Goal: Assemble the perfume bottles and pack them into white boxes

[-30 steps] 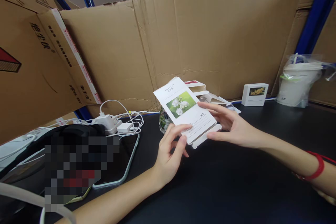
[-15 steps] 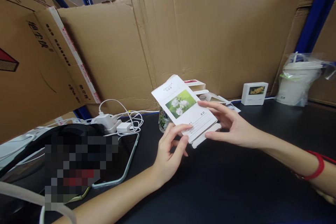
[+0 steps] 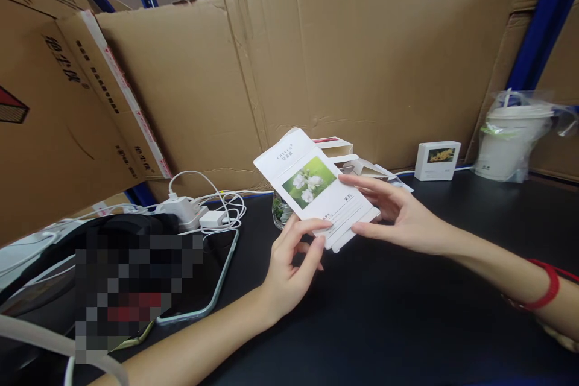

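Note:
Both hands hold a white paper box above the black table. It carries a picture of white flowers on green and lines of print, with a flap standing out at its upper end and a smaller flap at its lower edge. My left hand is closed at the lower left corner, its thumb and fingers bent against the edge. On the right side, my right hand grips the box with its thumb at the lower corner and index finger along the edge; its other fingers are partly hidden behind.
Behind the held box lie other paper boxes and a glass object, partly hidden. Further right stand a small white box and a bagged cup. Chargers with cables and a tablet lie left. Cardboard walls enclose the table.
The box has tilted a little in my hands, and its upper flap leans further left. Less of the lower flap shows below the printed face. Both hands stay nearly in place.

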The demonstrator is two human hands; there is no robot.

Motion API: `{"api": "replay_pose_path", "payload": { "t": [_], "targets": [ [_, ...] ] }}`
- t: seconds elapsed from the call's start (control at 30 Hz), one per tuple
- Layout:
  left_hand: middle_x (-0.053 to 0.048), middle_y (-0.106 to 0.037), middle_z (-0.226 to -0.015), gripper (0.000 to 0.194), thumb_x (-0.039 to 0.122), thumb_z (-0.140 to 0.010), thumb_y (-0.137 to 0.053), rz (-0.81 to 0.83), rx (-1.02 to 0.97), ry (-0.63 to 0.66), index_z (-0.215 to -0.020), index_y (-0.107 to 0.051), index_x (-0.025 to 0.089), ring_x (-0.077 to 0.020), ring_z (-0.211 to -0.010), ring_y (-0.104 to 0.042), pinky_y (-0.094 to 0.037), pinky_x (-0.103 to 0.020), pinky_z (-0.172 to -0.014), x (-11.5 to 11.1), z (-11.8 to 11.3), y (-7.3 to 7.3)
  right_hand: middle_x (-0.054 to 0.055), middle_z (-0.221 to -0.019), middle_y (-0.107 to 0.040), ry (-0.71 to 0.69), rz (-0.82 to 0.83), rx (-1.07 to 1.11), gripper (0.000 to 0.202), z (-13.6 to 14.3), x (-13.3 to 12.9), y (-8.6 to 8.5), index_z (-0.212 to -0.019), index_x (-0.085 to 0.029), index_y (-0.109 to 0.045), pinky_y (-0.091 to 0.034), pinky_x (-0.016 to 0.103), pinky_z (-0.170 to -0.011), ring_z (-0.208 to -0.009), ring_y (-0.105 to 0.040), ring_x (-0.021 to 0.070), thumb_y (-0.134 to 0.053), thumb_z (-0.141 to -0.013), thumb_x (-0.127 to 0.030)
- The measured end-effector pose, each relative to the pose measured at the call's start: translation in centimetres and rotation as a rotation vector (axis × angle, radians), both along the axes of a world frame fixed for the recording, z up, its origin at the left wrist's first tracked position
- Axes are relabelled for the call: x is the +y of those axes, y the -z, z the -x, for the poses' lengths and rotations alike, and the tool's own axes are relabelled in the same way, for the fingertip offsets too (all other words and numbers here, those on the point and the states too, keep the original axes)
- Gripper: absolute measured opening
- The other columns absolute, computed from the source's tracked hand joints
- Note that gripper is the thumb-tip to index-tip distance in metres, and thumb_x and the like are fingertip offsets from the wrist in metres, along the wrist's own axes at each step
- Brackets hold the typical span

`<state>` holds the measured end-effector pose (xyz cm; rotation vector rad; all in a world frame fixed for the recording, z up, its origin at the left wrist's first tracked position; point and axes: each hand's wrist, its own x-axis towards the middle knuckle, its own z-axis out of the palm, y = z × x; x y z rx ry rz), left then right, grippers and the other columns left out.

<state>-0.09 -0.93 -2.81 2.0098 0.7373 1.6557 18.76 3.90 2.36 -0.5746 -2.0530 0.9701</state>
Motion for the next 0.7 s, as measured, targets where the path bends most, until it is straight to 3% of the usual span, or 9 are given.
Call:
{"api": "replay_pose_path", "payload": {
  "t": [0.23, 0.37, 0.43, 0.5, 0.7],
  "targets": [
    [-0.003, -0.046, -0.093, 0.020, 0.017, -0.088, -0.044, -0.004, 0.034, -0.008, -0.105, -0.054, 0.021, -0.0034, -0.060, -0.053, -0.051, -0.011, -0.046, 0.2, 0.3, 0.4, 0.007, -0.126, -0.049, -0.010, 0.000, 0.051, 0.058, 0.1, 0.3, 0.1, -0.120, -0.028, -0.049, -0.054, 0.025, -0.065, -0.107, -0.053, 0.0208, -0.071, -0.067, -0.028],
    [-0.003, -0.047, -0.094, 0.020, 0.019, -0.083, -0.055, -0.070, 0.033, -0.026, -0.102, -0.052, 0.021, -0.0052, -0.065, -0.054, -0.051, -0.012, -0.048, 0.1, 0.2, 0.4, 0.006, -0.104, -0.056, 0.008, -0.039, 0.050, 0.055, 0.4, 0.2, 0.7, -0.107, -0.023, -0.048, -0.050, 0.023, -0.060, -0.089, -0.057, 0.0166, -0.076, -0.061, -0.032],
    [-0.003, -0.048, -0.096, 0.030, 0.020, -0.073, -0.067, -0.099, 0.028, -0.057, -0.098, -0.051, 0.021, -0.0078, -0.072, -0.055, -0.050, -0.011, -0.049, 0.0, 0.0, 0.2, 0.003, -0.091, -0.055, -0.005, -0.033, 0.059, 0.056, 0.5, 0.2, 1.1, -0.101, -0.023, -0.045, -0.048, 0.021, -0.056, -0.079, -0.055, 0.0138, -0.078, -0.058, -0.034],
    [-0.002, -0.050, -0.095, 0.034, 0.019, -0.068, -0.071, -0.082, 0.013, -0.095, -0.095, -0.049, 0.020, -0.0092, -0.075, -0.057, -0.049, -0.011, -0.048, -0.1, -0.3, 0.1, 0.001, -0.084, -0.053, -0.020, -0.039, 0.054, 0.057, 0.5, 0.2, 1.4, -0.099, -0.023, -0.042, -0.047, 0.020, -0.053, -0.073, -0.053, 0.0123, -0.078, -0.058, -0.037],
    [0.000, -0.052, -0.085, 0.027, 0.014, -0.073, -0.064, -0.058, -0.037, -0.114, -0.090, -0.043, 0.019, -0.0062, -0.065, -0.057, -0.045, -0.010, -0.047, 0.0, -0.7, 0.2, 0.002, -0.085, -0.051, -0.002, -0.135, -0.059, 0.052, 0.2, 0.0, 1.1, -0.102, -0.023, -0.044, -0.046, 0.020, -0.053, -0.071, -0.052, 0.0123, -0.073, -0.064, -0.040]
  ]
}}
